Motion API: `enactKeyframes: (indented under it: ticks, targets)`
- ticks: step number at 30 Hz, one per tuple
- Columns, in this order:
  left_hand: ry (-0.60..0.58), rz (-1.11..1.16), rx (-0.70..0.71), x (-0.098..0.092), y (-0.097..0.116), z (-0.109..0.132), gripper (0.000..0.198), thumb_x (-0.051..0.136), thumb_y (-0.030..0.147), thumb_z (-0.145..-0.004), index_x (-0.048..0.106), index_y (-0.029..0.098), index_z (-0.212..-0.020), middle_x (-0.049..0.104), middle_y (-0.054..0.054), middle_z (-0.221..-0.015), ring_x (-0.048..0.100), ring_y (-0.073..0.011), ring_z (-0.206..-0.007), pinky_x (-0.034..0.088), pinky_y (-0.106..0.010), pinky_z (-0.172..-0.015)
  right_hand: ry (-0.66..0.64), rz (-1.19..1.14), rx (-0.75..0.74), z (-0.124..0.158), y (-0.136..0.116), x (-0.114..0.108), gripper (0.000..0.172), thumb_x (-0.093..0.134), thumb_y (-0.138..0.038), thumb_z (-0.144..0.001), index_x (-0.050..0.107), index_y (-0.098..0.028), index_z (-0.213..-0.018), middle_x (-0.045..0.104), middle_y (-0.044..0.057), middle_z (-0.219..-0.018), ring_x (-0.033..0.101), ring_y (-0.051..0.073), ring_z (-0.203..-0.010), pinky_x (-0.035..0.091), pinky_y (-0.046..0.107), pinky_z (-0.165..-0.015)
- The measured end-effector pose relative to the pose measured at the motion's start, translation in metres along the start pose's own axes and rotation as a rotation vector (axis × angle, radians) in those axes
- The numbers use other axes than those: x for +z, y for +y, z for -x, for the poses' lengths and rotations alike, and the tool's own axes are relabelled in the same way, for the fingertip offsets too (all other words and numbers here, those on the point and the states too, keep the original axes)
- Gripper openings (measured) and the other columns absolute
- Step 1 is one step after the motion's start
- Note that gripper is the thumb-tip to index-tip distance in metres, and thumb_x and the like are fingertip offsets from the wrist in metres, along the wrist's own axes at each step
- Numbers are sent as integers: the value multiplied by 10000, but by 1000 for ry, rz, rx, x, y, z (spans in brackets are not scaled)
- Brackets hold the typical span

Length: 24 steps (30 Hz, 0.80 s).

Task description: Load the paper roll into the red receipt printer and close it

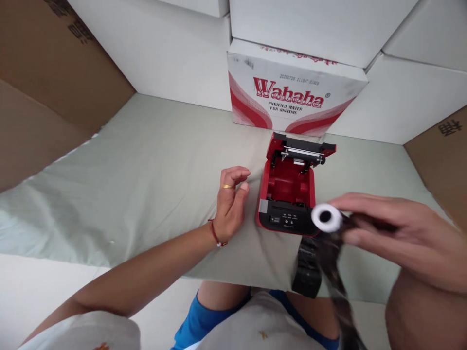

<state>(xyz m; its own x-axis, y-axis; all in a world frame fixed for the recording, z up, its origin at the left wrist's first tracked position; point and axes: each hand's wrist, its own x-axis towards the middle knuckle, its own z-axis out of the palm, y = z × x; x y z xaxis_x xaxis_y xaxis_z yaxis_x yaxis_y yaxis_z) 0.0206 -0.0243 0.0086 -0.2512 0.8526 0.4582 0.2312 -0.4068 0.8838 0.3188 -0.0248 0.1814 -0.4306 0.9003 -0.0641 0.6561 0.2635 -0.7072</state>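
Note:
A red and black receipt printer (288, 214) rests on the cloth with its lid (301, 150) raised, showing a red, bare paper compartment. My right hand (397, 228), slightly blurred, grips a small white paper roll (326, 217) at the printer's front right corner. From the roll hangs a dark, shiny strip (333, 277), blurred; I cannot tell if it is wrapping film. To the left of the printer, my left hand (232, 199) lies on its edge, fingers loosely bent and thumb apart, holding nothing and not touching the printer.
Below the printer, near the front edge, lies a black block-shaped object (307, 272). Behind it stands a white and red Wahaha water carton (292, 92) against white boxes (175, 53). Brown cardboard (54, 73) borders the left, more (441, 160) the right. Pale green cloth (146, 170) covers the surface.

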Motion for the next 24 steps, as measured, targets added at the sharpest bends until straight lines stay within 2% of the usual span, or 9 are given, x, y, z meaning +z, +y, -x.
enactKeyframes:
  ticks: [2,4,7,10,13,17,19,21,24]
  targets:
    - [-4,-60,163,-4,3,1,305,495,446,-1157,668,305,-1366,655,-96,-1350,626,-285,-1347,527,-525,-1208,-61,-26,-33,-38,-4,20,400,736,-580,-990,876,-301,-1240,856,58,-1070,752,213,-756,644,339,-681]
    - [-24,-116,356,-8,8,2,367,502,419,-1137,649,318,-1458,674,-103,-1369,623,-311,-1393,513,-556,-1227,-17,75,-55,-60,-4,38,381,672,-429,-1029,834,-258,-1328,849,72,-1145,774,217,-840,647,353,-775]
    - [-100,-210,655,-13,17,5,481,556,448,-1086,638,303,-1538,750,-93,-1309,653,-312,-1375,517,-530,-1234,7,339,-62,-74,-1,57,383,625,-331,-1048,799,-242,-1377,833,102,-1267,798,276,-1054,632,398,-909]
    - [-167,-248,821,-12,25,8,471,581,462,-1061,690,263,-1474,813,-58,-1187,700,-260,-1316,436,-454,-1337,-45,580,-20,-80,-4,66,360,595,-281,-1062,794,-250,-1360,821,114,-1338,794,296,-1077,598,388,-829]
    - [-217,-231,854,-8,27,11,458,638,436,-1033,707,227,-1435,833,-44,-1123,730,-239,-1299,349,-424,-1404,-66,730,16,-86,-11,70,327,592,-252,-1060,807,-258,-1305,827,108,-1335,793,273,-985,529,357,-699]
    - [-108,-192,781,-6,22,11,630,720,491,-991,605,287,-1576,804,-80,-1284,732,-290,-1319,547,-507,-1235,-89,788,7,-97,-14,73,279,663,-248,-1017,822,-291,-1242,857,79,-1248,798,273,-959,482,348,-650]
    - [-88,-171,745,-6,21,9,721,701,507,-1004,532,245,-1654,778,-133,-1351,718,-318,-1369,593,-510,-1159,-106,802,36,-102,-14,76,269,672,-243,-1009,824,-300,-1222,866,77,-1198,809,295,-968,488,357,-659]
    - [-165,-200,729,-6,22,9,712,671,464,-1026,517,201,-1669,795,-151,-1344,724,-316,-1374,579,-487,-1151,-110,806,71,-104,-14,79,263,646,-236,-1023,826,-287,-1207,869,97,-1150,819,320,-962,516,378,-681]
    - [-278,-314,746,-7,27,12,539,659,340,-1023,633,270,-1556,872,-64,-1217,773,-261,-1238,529,-438,-1154,-64,666,14,-96,-13,75,279,648,-253,-1032,830,-264,-1243,868,115,-1219,826,327,-1017,596,421,-786]
